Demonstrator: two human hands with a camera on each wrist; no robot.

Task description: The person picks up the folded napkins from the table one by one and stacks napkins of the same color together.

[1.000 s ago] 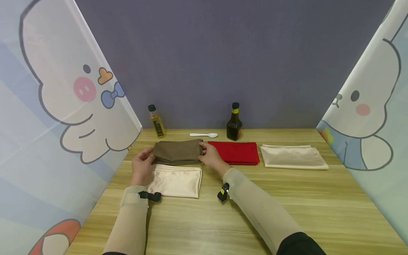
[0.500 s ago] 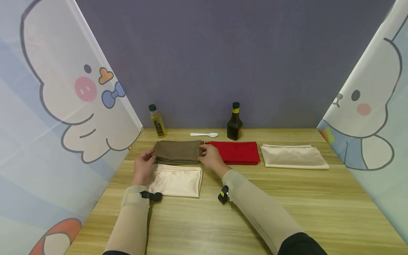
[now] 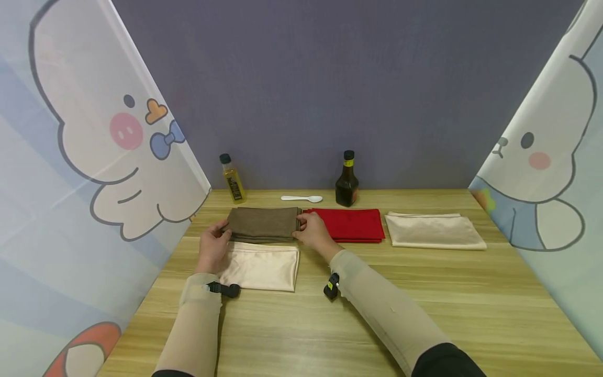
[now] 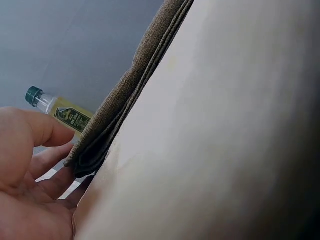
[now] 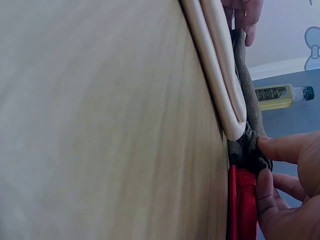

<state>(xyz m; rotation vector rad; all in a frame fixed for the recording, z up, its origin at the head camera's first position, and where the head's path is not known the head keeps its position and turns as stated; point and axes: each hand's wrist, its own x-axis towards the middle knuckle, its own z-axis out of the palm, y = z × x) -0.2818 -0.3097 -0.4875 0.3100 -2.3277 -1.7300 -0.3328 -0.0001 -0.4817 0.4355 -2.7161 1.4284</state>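
Observation:
A folded brown cloth (image 3: 264,224) lies on the table behind a folded cream satin cloth (image 3: 261,267). My left hand (image 3: 213,246) is at the brown cloth's left edge. In the left wrist view its fingers (image 4: 59,181) touch the corner, while the thumb stays a little above it. At the other end, my right hand (image 3: 313,231) pinches the brown cloth's right edge between thumb and finger. Right beside that hand is a folded red cloth (image 3: 352,225), partly hidden by it.
A second cream cloth (image 3: 434,231) lies at the right. Along the back stand an oil bottle (image 3: 233,183) with a green cap and a dark sauce bottle (image 3: 346,186). Between them lies a white spoon (image 3: 301,199). Printed curtains flank the table (image 3: 282,335).
Both hands stay at the brown cloth's ends. Its right end has settled slightly flatter, and the left hand has shifted very slightly right.

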